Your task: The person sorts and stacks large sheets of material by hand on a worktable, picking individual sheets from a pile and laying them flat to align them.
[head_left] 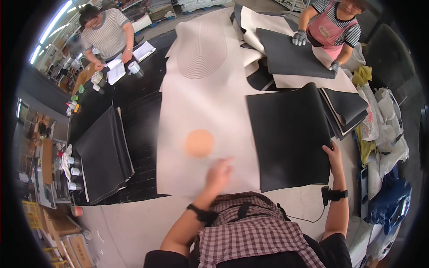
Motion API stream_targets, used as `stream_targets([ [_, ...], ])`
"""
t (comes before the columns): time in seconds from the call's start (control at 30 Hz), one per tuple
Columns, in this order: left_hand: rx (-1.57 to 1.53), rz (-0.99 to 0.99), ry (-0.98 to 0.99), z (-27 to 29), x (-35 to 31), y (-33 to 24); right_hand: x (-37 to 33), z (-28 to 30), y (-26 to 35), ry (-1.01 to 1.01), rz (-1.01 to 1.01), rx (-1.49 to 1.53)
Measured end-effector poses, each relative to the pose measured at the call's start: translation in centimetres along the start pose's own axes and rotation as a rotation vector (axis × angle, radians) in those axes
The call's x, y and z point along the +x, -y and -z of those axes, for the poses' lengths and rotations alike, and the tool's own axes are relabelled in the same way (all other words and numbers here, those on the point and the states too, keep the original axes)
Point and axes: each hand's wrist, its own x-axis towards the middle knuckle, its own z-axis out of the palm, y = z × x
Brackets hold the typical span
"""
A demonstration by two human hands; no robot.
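A long pale sheet (pixel 205 102) lies across the dark table in front of me, with an orange round patch (pixel 199 143) on it. My left hand (pixel 219 173), blurred by motion, is over the sheet's near part, just right of and below the patch; its fingers are too smeared to read. To the right lies a large black leather-like sheet (pixel 290 138), its left side meeting the pale sheet. My right hand (pixel 333 157) grips its right edge, thumb on top and the other fingers mostly hidden.
Folded black sheets (pixel 105 154) lie on the table's left side. A person (pixel 107 33) at the far left handles an open notebook (pixel 117 71). At the far right, a gloved person in a pink apron (pixel 328 29) holds another black sheet (pixel 292 53). Plastic bags (pixel 386 129) line the right side.
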Motion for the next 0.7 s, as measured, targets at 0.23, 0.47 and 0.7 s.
stream_targets([
  [0.23,0.537,0.563,-0.358,11.3,-9.9,13.3,-0.3,-0.7,7.4,0.17,0.004,0.451],
  [0.47,0.101,0.581,-0.287,12.1,-8.4,15.3,9.9,19.1,-22.2,-0.114,0.133,0.066],
  [0.7,0.167,0.752,-0.221,14.3,-10.9,13.8,2.5,3.9,-2.5,0.0,-0.593,-0.136],
])
